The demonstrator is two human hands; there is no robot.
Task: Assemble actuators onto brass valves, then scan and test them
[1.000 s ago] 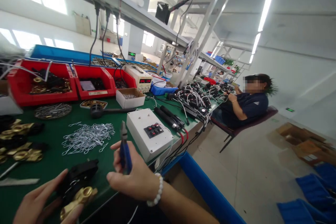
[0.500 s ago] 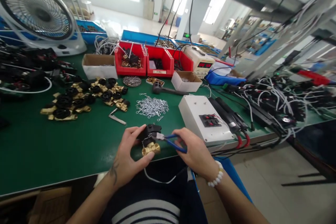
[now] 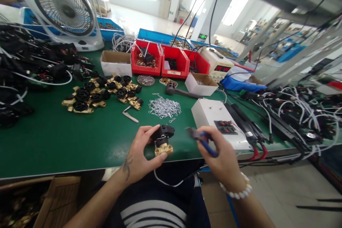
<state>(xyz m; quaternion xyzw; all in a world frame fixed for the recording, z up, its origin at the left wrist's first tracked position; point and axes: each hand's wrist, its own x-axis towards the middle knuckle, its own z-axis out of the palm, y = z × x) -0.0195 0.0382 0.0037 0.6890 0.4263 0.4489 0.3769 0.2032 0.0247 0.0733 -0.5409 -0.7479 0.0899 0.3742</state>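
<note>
My left hand (image 3: 145, 149) grips a brass valve with a black actuator head (image 3: 163, 141) near the table's front edge. A thin wire clip shows around the black neck above the brass body, and a white cable (image 3: 171, 184) hangs below. To its right, my right hand (image 3: 219, 155) is closed around blue-handled pliers (image 3: 204, 140). Their jaws point left, blurred by motion and apart from the valve. Beyond the valve lies a heap of silver spring clips (image 3: 164, 107) on the green table (image 3: 107, 149). An L-shaped metal piece (image 3: 130, 115) lies left of the heap.
Brass valve bodies with black caps (image 3: 85, 96) cluster at left. Red bins (image 3: 146, 69) and white cartons (image 3: 200, 87) line the back. A white switch box (image 3: 211, 114) stands at right beside tangled cabled parts (image 3: 288, 114). A fan (image 3: 64, 10) stands at back left.
My right hand has pulled the pliers away from the valve to the right. My left hand still holds the valve. The whole view has shifted, so the bench appears farther right.
</note>
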